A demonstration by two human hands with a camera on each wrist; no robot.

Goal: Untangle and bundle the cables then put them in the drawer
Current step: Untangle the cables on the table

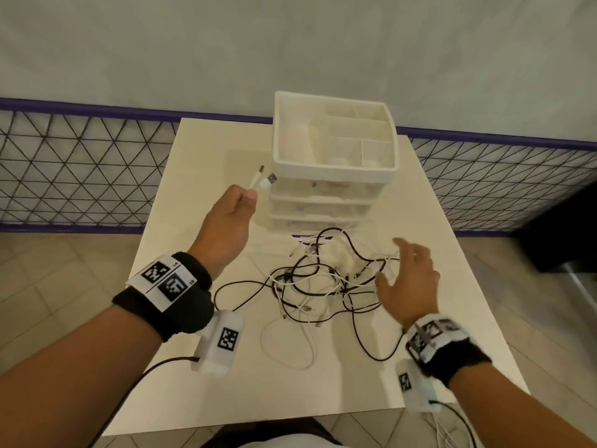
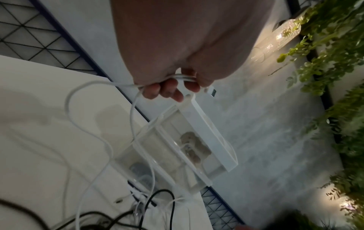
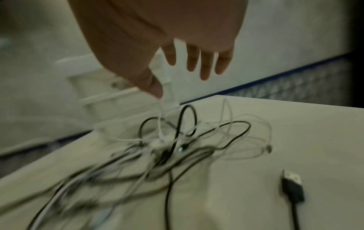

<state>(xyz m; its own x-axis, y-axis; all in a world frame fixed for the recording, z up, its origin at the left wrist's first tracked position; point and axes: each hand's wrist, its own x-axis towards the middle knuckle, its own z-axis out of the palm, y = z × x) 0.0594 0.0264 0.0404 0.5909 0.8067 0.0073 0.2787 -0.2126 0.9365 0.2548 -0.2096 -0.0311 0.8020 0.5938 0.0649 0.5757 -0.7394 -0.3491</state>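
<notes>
White cable (image 1: 262, 182) beside drawer unit (image 1: 326, 189)

A cream-white table (image 1: 452, 253) stands on a floor of beige tiles (image 1: 48, 286). Behind it runs a low fence of black diamond mesh (image 1: 80, 169) under a purple rail (image 1: 97, 106), with a pale grey wall (image 1: 290, 43) above. In the left wrist view, green foliage (image 2: 334, 62) lines the wall's far side, with warm lights (image 2: 283, 31) glowing among the leaves.

Black and white cables (image 1: 323, 286), cream table (image 1: 200, 163)
</notes>
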